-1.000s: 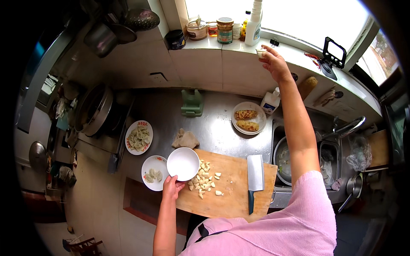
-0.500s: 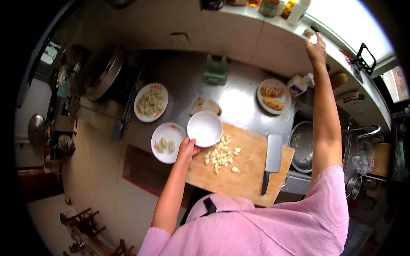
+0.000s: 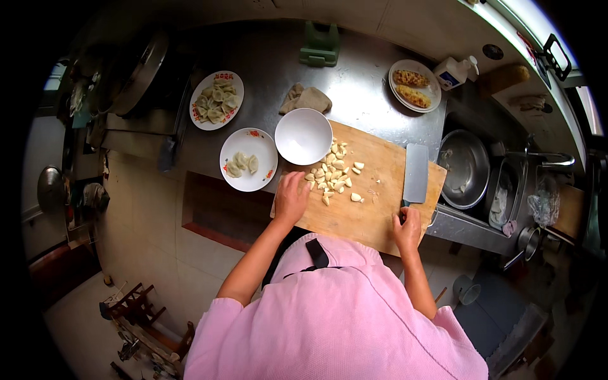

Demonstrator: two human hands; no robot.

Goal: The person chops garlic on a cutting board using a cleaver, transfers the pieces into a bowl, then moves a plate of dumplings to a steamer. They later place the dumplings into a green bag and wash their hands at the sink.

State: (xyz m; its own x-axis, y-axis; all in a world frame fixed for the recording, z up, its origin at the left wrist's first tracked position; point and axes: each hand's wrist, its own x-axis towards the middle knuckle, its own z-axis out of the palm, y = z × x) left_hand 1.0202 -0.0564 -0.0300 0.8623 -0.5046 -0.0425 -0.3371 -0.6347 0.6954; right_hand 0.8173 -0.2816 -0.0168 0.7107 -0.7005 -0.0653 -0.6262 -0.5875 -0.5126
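Note:
My right hand (image 3: 407, 228) is closed around the dark handle of a cleaver (image 3: 416, 174). Its broad blade lies flat on the right part of a wooden cutting board (image 3: 370, 221). My left hand (image 3: 292, 196) rests at the board's left edge, fingers stretched out and holding nothing, beside a loose pile of peeled garlic cloves (image 3: 332, 174). Just beyond it stands a white bowl (image 3: 303, 136), partly over the board's far left corner; my fingers are apart from it.
Left of the bowl are a plate with a few dumplings (image 3: 248, 182) and a fuller dumpling plate (image 3: 217, 101). A cloth (image 3: 307, 100), green holder (image 3: 320, 45), plate of browned food (image 3: 415, 88) and pump bottle (image 3: 455, 73) stand farther back. A metal basin (image 3: 464, 171) sits right.
My right hand has come down from the windowsill and taken hold of the cleaver's handle. My left hand has let go of the white bowl and moved nearer. The view has tilted downward.

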